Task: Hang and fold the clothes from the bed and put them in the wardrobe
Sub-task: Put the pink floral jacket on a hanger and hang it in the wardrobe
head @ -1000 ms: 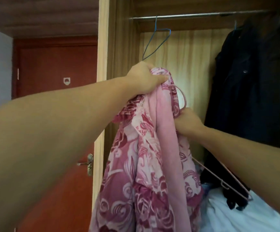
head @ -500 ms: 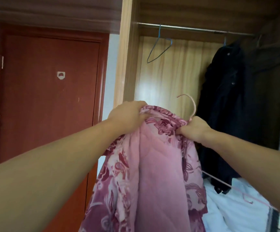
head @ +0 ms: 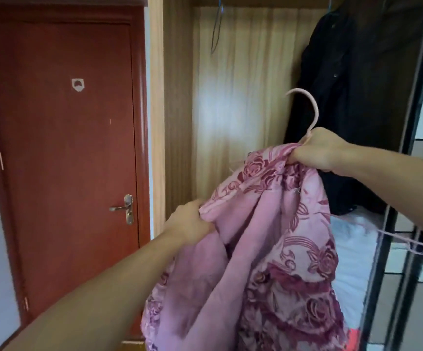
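Filling the left of the frame, a red-brown door (head: pixel 61 138) stands closed beside the open wooden wardrobe (head: pixel 177 102), where a dark coat (head: pixel 336 102) hangs at upper right. At centre, the left hand (head: pixel 190 224) grips the pink floral garment (head: pixel 268 249); the right hand (head: pixel 319 150) clutches its collar and a pink hanger (head: pixel 311 110).

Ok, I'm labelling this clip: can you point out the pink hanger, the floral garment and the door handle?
pink hanger (head: pixel 315 111): head view, on its curved hook.
floral garment (head: pixel 293 249): head view, on the patterned outer fabric.
door handle (head: pixel 122 208): head view, on the lever.
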`<state>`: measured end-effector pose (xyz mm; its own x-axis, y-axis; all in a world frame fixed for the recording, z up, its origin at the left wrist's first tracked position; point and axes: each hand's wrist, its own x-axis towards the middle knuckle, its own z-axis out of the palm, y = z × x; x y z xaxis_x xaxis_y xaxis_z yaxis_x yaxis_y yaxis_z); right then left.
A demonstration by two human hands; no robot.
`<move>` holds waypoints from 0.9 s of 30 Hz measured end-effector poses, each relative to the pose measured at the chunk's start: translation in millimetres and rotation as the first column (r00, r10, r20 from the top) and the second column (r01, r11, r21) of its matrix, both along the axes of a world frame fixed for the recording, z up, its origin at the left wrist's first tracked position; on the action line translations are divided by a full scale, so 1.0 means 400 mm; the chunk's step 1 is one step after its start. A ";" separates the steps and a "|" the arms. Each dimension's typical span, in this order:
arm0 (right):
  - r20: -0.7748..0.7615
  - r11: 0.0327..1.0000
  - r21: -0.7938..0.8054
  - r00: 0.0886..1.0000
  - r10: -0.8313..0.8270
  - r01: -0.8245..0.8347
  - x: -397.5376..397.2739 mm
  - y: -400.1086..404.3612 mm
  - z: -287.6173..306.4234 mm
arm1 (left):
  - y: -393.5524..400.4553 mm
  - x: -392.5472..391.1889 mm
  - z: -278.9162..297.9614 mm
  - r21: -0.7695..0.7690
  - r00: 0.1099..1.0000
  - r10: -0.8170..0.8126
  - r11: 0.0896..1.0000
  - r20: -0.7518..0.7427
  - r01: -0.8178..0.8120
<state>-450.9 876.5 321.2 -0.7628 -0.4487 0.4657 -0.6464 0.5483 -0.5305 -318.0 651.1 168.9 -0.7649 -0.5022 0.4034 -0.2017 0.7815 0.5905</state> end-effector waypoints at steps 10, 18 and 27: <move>0.156 0.991 0.129 0.986 -0.054 0.034 -0.126 0.211 -0.242 | 0.150 -0.122 0.145 0.477 0.885 -0.258 0.765 -0.388 0.432; 0.219 0.982 -0.089 0.958 0.183 -0.167 -0.117 0.247 -0.430 | 0.347 -0.222 0.163 0.359 0.909 -0.342 0.839 -0.240 0.410; 0.157 0.966 -0.256 0.984 0.089 -0.046 -0.191 0.260 -0.361 | 0.328 -0.172 0.070 -0.297 0.921 -0.151 0.917 0.360 0.266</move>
